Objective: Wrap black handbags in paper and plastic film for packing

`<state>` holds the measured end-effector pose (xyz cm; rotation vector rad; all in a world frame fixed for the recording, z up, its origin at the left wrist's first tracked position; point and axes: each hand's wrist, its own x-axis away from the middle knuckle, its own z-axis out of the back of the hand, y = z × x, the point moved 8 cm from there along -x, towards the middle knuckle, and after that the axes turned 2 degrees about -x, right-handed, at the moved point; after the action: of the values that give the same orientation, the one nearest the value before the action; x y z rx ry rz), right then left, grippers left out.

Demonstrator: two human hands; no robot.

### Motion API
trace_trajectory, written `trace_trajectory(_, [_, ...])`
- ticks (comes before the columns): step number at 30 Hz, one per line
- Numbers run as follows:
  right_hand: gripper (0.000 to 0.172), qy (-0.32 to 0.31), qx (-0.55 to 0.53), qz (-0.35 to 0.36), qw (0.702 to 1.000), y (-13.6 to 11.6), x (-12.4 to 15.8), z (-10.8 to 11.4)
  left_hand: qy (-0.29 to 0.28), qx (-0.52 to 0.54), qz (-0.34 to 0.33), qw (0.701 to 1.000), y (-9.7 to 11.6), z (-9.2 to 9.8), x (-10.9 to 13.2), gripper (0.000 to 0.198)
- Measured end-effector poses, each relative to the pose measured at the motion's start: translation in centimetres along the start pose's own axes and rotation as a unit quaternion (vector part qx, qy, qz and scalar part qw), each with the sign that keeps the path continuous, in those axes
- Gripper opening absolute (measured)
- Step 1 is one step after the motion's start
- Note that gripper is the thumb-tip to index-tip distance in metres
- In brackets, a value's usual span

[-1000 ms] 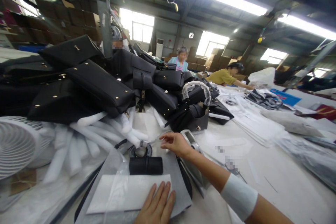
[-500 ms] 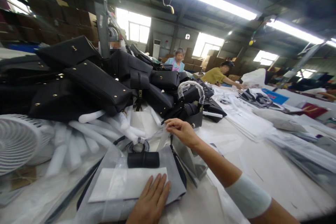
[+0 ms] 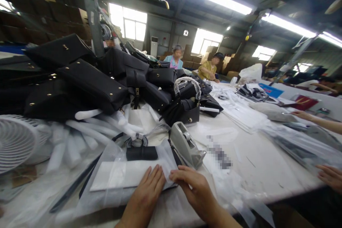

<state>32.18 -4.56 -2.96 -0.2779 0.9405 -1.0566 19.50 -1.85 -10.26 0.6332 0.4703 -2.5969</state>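
Note:
A black bag lies flat under a translucent plastic sheet (image 3: 103,199), with a white rectangular pad (image 3: 117,175) on top and a small black roll (image 3: 141,153) just above the pad. My left hand (image 3: 145,194) rests on the pad's right end, fingers stretched out. At the plastic's right edge, my right hand (image 3: 196,188) has its thumb and fingertips pinched together on the translucent plastic. Beyond it stands a grey tape dispenser (image 3: 186,142).
Black handbags (image 3: 93,83) are heaped behind, above white foam tubes (image 3: 91,131). A white fan (image 3: 18,144) stands at left. Plastic bags (image 3: 235,105) cover the table's far side. Another person's hands reach in at right; more people are at the back.
My right hand has come down and nearer from beside the handbags to the plastic's right edge. The plastic now covers the bag's right part. Another person's hands have appeared at right.

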Motion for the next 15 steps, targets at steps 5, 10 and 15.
trace_trajectory(5, [0.019, 0.042, -0.02, -0.017, 0.999, 0.3, 1.7, -0.3, -0.002, 0.039, 0.026, 0.999, -0.1, 0.8, -0.2, 0.048])
trace_trajectory(10, [0.015, 0.072, -0.041, -0.055, 0.995, 1.0, 3.0, -0.4, -0.01, 0.085, 0.079, 0.993, -0.6, 1.0, -0.3, 0.049])
trace_trajectory(15, [0.019, 0.063, -0.009, -0.015, 0.998, 0.3, 4.4, -1.3, -0.015, 0.155, 0.123, 0.98, -1.2, 0.5, 0.4, 0.062])
